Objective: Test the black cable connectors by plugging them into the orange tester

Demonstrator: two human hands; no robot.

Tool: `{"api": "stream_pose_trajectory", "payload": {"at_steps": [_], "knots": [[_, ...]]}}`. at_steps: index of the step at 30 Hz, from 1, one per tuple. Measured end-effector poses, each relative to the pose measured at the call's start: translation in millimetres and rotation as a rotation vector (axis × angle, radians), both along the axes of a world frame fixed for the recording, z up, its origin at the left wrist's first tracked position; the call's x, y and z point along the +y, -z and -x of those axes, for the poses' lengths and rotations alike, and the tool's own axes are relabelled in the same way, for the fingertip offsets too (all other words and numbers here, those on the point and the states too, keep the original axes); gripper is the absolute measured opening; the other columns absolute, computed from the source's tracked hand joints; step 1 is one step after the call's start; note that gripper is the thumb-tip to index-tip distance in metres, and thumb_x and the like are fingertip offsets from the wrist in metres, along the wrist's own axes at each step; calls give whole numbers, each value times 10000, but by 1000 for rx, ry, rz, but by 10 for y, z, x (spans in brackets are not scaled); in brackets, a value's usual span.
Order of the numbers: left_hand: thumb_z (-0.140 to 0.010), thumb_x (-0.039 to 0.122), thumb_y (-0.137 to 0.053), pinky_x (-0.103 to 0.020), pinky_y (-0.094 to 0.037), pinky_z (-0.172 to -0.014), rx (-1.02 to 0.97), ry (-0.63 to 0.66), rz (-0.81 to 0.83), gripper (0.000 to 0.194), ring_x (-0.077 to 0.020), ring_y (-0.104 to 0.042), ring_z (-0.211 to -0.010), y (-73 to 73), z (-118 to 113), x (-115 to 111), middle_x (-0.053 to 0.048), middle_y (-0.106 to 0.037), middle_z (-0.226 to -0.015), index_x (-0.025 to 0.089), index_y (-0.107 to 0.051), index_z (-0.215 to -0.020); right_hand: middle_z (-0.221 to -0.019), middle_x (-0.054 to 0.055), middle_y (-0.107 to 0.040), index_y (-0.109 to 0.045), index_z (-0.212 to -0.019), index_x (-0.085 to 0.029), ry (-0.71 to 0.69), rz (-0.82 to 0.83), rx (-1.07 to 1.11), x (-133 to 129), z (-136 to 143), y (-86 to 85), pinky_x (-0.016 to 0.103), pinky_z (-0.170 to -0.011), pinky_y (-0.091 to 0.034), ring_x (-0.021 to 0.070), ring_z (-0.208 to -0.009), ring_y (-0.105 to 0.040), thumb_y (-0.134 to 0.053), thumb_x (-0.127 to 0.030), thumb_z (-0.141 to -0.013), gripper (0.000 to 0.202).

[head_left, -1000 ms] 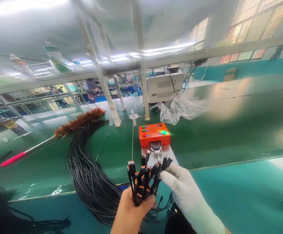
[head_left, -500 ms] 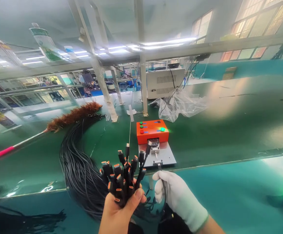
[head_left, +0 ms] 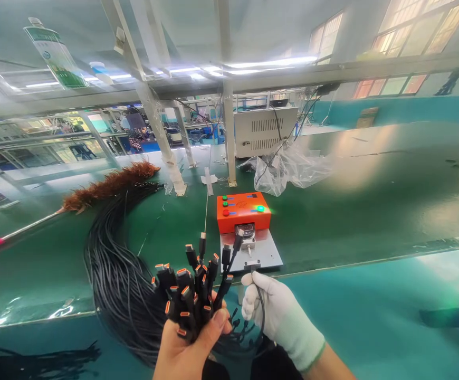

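Observation:
My bare left hand (head_left: 193,348) is closed around a bunch of black USB-C cables (head_left: 185,290), whose plugs fan upward, many with orange-rimmed tips. Its cords trail left over the bench in a thick bundle (head_left: 111,274). In a white glove, my right hand (head_left: 283,319) pinches a single black cable (head_left: 263,311) close to its plug. That plug is up against the small metal block (head_left: 252,264) at the front of a tester; how far it goes in I cannot see. The tester has an orange box (head_left: 243,214) with a lit green light, a small dial gauge (head_left: 246,230) and a metal plate (head_left: 271,256).
A brown feather duster (head_left: 111,184) with a pink handle lies at the left. Behind the tester are metal posts (head_left: 229,132), crumpled clear plastic (head_left: 273,174) and a grey vented cabinet (head_left: 267,132). The green bench's front edge (head_left: 332,264) runs just beyond my right hand.
The whole view has shifted slightly, so the bench things sit a little further left. Both hands keep their holds, and my right hand remains at the tester's front block.

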State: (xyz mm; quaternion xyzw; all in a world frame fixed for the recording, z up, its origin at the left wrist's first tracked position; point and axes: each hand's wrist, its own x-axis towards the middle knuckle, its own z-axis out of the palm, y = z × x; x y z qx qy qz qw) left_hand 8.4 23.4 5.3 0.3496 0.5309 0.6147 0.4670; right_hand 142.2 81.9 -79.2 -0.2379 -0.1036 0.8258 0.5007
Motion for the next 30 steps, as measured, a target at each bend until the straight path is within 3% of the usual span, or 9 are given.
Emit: {"api": "stream_pose_trajectory", "payload": {"at_steps": [5,8,13,16,18,21,23,26,30], "knots": [[-514,284,-877,-260,-540,-559,-50,-42,21,297,-156,-609,-534,-47,-24,35,-6,-739,-671,199,-750,-768,-483,-7,-613,-644,-787,-117,-4,5,-19,8,20,-27,266,-469,-422,132,-426,-561,-623,-347,-795,231],[-497,238,-869,-298,-512,-504,-34,-15,31,269,-163,-588,-467,-82,-19,59,-20,-721,-627,165,-742,-723,-519,6,-633,-616,-791,-138,-85,-30,-178,-8,-49,-57,257,-470,-417,138,-433,-571,-583,-391,-803,256],[-582,263,-806,-288,-485,-577,-3,117,78,185,-166,-599,-516,-3,79,47,-4,-671,-533,155,-706,-694,-461,9,-577,-621,-642,-191,-309,-141,-1219,-78,-434,-146,246,-442,-406,149,-413,-535,-445,-452,-849,376],[-579,285,-807,-294,-487,-624,8,111,125,206,-172,-606,-554,52,113,23,-6,-680,-529,163,-675,-681,-464,-5,-526,-611,-594,-226,-130,-207,-1483,-143,-585,-348,250,-465,-380,153,-452,-487,-492,-454,-836,353],[-574,271,-808,-283,-484,-609,8,133,120,190,-168,-605,-549,49,92,15,-4,-678,-515,162,-686,-670,-504,-4,-538,-647,-714,-220,49,-356,-1397,-204,-529,-547,267,-513,-397,167,-501,-493,-479,-501,-844,352],[-554,248,-818,-260,-479,-575,13,186,110,155,-145,-585,-514,30,24,19,9,-674,-519,160,-716,-632,-777,53,-679,-669,-968,-190,155,-564,-899,-284,-270,-814,299,-696,-472,199,-725,-594,-530,-540,-810,408],[-534,268,-835,-269,-490,-579,29,175,91,177,-160,-601,-538,43,-4,24,-1,-703,-584,160,-734,-632,-890,79,-702,-665,-902,-170,185,-562,-726,-307,-103,-879,302,-784,-477,212,-834,-615,-593,-507,-783,364],[-585,334,-826,-269,-497,-664,79,20,25,204,-190,-644,-644,102,25,22,-12,-732,-642,178,-746,-689,-672,57,-694,-578,-727,-172,229,-357,-730,-293,-10,-756,277,-649,-491,181,-655,-623,-532,-461,-825,308],[-664,385,-780,-223,-454,-576,107,-42,-83,193,-123,-561,-505,144,115,8,42,-638,-522,217,-725,-742,-437,3,-605,-531,-717,-168,116,-208,-802,-194,-87,-397,235,-447,-434,134,-403,-543,-471,-374,-817,236]]}}
